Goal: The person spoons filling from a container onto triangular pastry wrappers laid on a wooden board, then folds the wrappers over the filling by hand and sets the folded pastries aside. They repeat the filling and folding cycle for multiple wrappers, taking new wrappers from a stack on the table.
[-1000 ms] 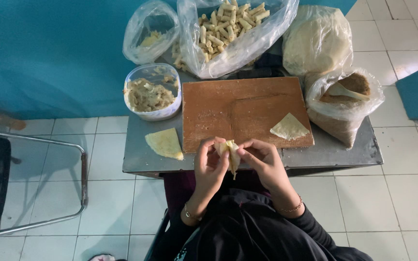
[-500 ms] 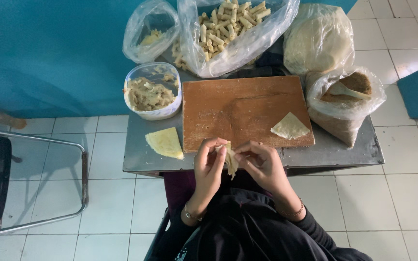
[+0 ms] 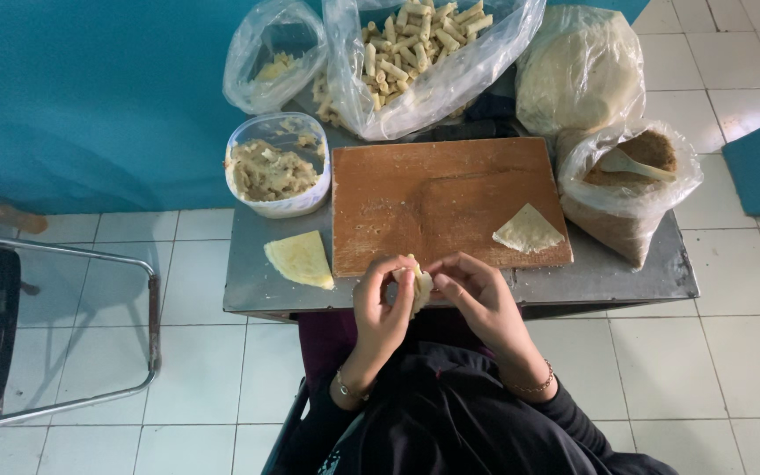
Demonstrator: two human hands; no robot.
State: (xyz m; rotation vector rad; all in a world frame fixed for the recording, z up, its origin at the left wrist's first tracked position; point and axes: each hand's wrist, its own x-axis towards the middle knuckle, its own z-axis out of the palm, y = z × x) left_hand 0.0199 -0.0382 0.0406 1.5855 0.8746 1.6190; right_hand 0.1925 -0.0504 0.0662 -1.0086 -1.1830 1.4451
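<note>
Hands meet at the table's (image 3: 248, 290) near edge: left hand (image 3: 380, 303) and right hand (image 3: 477, 295) both pinch one pale filled wrapper (image 3: 418, 283).

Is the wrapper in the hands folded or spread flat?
Folded: the wrapper is bunched narrow between the left hand and right hand.

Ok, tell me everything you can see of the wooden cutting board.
The wooden cutting board is a reddish-brown rectangle, scuffed and dusted pale. It lies flat on the grey metal table, in the middle. A triangular folded wrapper rests on its near right corner. The filling tub stands beside its left edge. Neither hand touches it.
</note>
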